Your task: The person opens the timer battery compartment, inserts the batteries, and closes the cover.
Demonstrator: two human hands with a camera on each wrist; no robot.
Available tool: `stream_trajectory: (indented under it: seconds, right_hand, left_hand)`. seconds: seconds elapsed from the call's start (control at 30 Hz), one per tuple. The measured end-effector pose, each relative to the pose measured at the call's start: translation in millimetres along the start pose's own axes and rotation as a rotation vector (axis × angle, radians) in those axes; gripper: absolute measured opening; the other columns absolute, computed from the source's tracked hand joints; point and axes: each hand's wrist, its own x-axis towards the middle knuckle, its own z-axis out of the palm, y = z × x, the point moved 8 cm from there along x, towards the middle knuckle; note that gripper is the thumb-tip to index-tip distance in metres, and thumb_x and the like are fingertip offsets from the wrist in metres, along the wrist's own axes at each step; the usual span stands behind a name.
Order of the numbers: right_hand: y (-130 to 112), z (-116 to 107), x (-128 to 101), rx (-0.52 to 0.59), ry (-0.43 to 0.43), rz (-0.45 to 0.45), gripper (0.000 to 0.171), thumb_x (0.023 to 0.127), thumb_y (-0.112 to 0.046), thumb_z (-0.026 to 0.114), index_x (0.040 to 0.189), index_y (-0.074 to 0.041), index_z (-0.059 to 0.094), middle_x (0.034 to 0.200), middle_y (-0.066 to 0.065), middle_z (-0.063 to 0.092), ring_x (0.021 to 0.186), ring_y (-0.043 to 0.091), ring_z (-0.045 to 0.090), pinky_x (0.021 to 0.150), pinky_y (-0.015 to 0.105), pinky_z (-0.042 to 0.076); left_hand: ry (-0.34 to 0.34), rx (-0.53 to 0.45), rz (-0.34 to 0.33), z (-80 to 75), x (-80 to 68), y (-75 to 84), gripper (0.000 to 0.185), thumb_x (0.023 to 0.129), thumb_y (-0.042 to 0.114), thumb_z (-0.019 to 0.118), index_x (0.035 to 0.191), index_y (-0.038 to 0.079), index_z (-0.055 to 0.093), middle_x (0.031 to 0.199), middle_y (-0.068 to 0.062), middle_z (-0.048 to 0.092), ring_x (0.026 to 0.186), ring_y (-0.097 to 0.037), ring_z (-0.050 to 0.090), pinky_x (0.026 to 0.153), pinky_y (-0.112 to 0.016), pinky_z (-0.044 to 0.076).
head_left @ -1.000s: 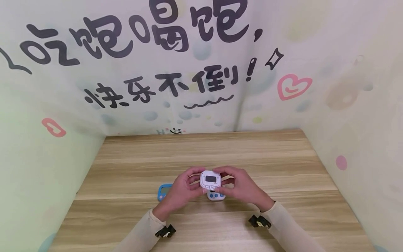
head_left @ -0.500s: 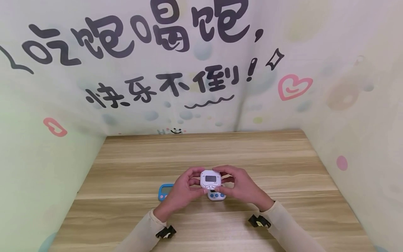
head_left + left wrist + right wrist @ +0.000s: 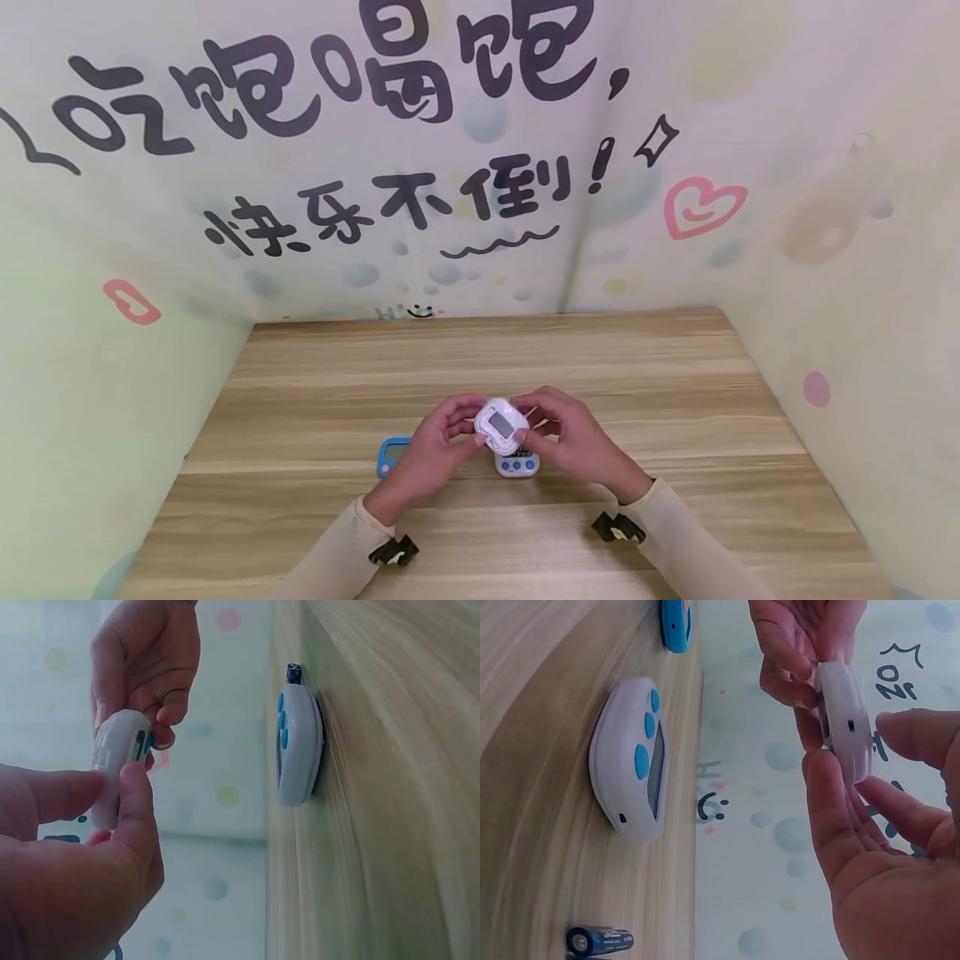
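A white timer [image 3: 501,427] is held up between both hands, the face with a dark rectangle turned up towards the head camera. Its blue-button side looks down at the table in the left wrist view. My left hand [image 3: 438,442] pinches the left edge between thumb and fingers. At the right edge my right hand [image 3: 573,433] grips it with thumb and fingertips. Beneath lies a second white timer [image 3: 516,467] with blue buttons, partly covered by the held one. A blue timer [image 3: 393,455] lies to the left, partly behind my left hand.
On the wood-grain table [image 3: 315,367], batteries [image 3: 600,940] lie near the second white timer; my right hand hides them from the head view. Printed walls [image 3: 315,283] border the table at the back and both sides.
The held timer has turned clockwise and tilted, uncovering more of the white timer below. My right thumb has shifted up its right edge; the left hand has barely moved.
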Motion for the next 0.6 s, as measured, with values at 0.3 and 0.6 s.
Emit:
stream_trajectory:
  seconds: [0.3, 0.6]
  right_hand:
    - [8, 7, -3, 0.055, -0.082, 0.145, 0.057, 0.085, -0.023, 0.08, 0.136, -0.013, 0.058, 0.101, 0.008, 0.065, 0.08, 0.013, 0.071, 0.07, 0.026, 0.061]
    - [14, 8, -4, 0.08, -0.073, 0.141, 0.058, 0.084, -0.029, 0.081, 0.134, -0.015, 0.057, 0.097, 0.006, 0.062, 0.077, 0.012, 0.072, 0.068, 0.028, 0.062]
  left_hand:
    - [-0.004, -0.08, 0.0, -1.7, 2.2, -4.6, 0.032, 0.1, 0.01, 0.059, 0.131, 0.007, 0.052, 0.131, -0.015, 0.059, 0.116, -0.024, 0.063, 0.091, -0.036, 0.059]
    - [-0.007, 0.004, -0.03, 4.4, 1.3, -6.9, 0.051, 0.088, 0.019, 0.077, 0.133, 0.02, 0.053, 0.129, -0.008, 0.06, 0.104, -0.024, 0.065, 0.084, -0.03, 0.06]
